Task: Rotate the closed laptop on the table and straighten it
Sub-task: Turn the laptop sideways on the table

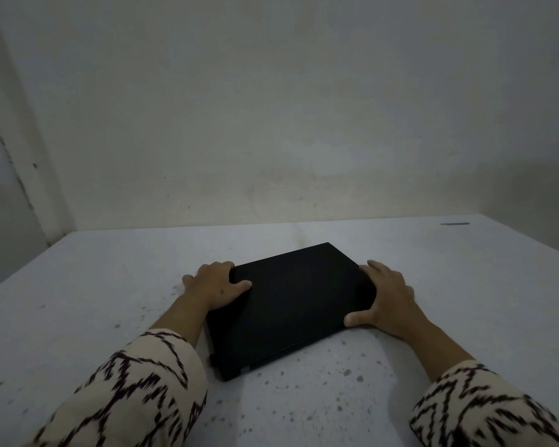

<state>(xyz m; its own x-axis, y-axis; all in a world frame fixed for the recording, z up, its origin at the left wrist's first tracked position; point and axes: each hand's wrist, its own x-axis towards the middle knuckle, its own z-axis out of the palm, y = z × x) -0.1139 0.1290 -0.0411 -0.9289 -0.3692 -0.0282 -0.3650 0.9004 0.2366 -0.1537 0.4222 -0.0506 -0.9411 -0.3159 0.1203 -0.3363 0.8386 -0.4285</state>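
Laptop: the closed black laptop (291, 304) lies flat on the bench (433, 269), in the middle, a little in front of me. It is turned at an angle; its far corner points away to the right and its near corner points toward me on the left.
My left hand: my left hand (218, 285) is at the far-left corner of the laptop. The thumb lies on the lid and the fingers curl around the edge.
My right hand: my right hand (386, 298) is on the right side edge. The thumb presses at the near-right corner and the fingers go along the edge.
Grip: both hands hold the laptop between them, each closed on its own side.
Bench: pale surface with many small dark spots near me.
Sleeves: cream cloth with a black pattern on both my arms.
Behind: a plain pale wall (271, 108).
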